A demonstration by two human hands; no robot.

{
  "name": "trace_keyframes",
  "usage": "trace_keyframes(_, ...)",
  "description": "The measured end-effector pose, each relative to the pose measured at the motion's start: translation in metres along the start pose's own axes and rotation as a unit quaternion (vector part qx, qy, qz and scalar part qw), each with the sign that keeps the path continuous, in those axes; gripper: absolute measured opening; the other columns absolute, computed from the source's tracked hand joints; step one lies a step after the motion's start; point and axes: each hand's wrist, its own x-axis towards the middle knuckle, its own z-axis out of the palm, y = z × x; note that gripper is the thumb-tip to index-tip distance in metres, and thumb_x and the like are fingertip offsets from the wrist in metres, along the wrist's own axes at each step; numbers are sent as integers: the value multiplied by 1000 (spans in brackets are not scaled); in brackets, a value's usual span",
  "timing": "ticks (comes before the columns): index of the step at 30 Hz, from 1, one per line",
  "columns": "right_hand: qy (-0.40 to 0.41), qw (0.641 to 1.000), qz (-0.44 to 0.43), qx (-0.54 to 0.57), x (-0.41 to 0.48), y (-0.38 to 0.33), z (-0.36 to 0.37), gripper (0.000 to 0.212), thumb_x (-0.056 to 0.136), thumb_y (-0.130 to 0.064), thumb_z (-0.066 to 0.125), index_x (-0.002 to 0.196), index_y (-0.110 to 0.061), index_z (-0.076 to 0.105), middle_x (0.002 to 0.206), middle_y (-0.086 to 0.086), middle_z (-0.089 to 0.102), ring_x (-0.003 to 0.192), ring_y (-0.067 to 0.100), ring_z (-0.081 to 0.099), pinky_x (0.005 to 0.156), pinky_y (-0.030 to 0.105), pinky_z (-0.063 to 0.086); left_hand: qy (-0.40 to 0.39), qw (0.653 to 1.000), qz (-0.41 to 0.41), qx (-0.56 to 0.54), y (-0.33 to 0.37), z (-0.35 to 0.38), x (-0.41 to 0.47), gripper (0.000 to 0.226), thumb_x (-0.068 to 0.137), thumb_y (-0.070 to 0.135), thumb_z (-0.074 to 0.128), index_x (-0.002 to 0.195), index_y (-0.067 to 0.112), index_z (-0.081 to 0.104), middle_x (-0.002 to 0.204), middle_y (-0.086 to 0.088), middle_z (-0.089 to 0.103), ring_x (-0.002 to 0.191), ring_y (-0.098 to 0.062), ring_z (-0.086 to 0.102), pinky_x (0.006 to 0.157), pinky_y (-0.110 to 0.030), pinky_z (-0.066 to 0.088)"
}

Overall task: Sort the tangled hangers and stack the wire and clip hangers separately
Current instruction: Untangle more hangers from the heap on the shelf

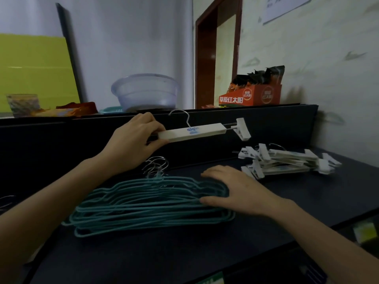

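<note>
My left hand (135,140) grips the left end of a white clip hanger (196,131) and holds it in the air above the dark table (184,253), hook up, one clip showing at its right end. A stack of several teal wire hangers (143,203) lies on the table in front of me, metal hooks pointing away. My right hand (235,189) rests flat on the right end of that stack, fingers spread. A pile of several white clip hangers (287,160) lies at the right rear of the table.
A raised dark shelf (266,115) runs behind the table. On it stand a clear plastic basin (144,92), an orange snack box (250,96) and a small container (22,104). The table's right edge drops off near my right forearm.
</note>
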Motion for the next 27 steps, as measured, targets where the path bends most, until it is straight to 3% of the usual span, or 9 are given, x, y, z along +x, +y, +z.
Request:
trace_keyframes(7, 42, 998, 35, -17, -46, 88, -52, 55, 72, -69, 52, 116, -37, 60, 119, -23, 59, 108, -5, 49, 95, 25, 43, -25, 999, 28, 13, 66, 53, 52, 34, 86, 34, 57, 113, 14, 59, 103, -1, 52, 102, -18, 48, 72, -31, 41)
trace_keyframes(11, 52, 996, 73, -13, -78, 150, -86, 40, 75, -59, 59, 108, -37, 65, 108, -23, 63, 100, -5, 54, 87, 19, 45, -28, 999, 40, 2, 118, 91, 88, 34, 87, 37, 54, 113, 16, 59, 103, -1, 52, 99, -16, 47, 69, -27, 37)
trace_keyframes(14, 77, 992, 95, 12, -99, 198, -106, 29, 74, -58, 61, 97, -43, 65, 100, -22, 66, 95, -3, 59, 81, 22, 49, -36, 999, 37, -3, 156, 120, 119, 34, 88, 39, 51, 114, 17, 57, 106, 1, 51, 99, -13, 46, 69, -24, 35)
trace_keyframes(17, 106, 988, 100, 41, -112, 243, -121, 12, 78, -45, 66, 89, -47, 63, 93, -23, 67, 91, -5, 60, 77, 23, 50, -53, 998, 26, 5, 189, 152, 148, 34, 89, 39, 50, 113, 16, 57, 107, 0, 50, 98, -13, 46, 68, -24, 36)
trace_keyframes(22, 120, 986, 91, 68, -117, 283, -134, 9, 80, -36, 68, 84, -43, 64, 90, -19, 68, 83, 10, 65, 77, 34, 53, -139, 989, 3, 43, 213, 190, 180, 34, 91, 38, 48, 112, 13, 57, 108, -3, 51, 97, -15, 47, 71, -27, 43)
trace_keyframes(27, 114, 987, 74, 84, -109, 308, -140, 8, 81, -35, 67, 89, -34, 69, 93, -15, 69, 86, 6, 64, 81, 36, 54, -274, 961, -19, 38, 223, 205, 198, 30, 89, 41, 50, 104, 16, 61, 101, 1, 52, 89, -16, 52, 72, -31, 48)
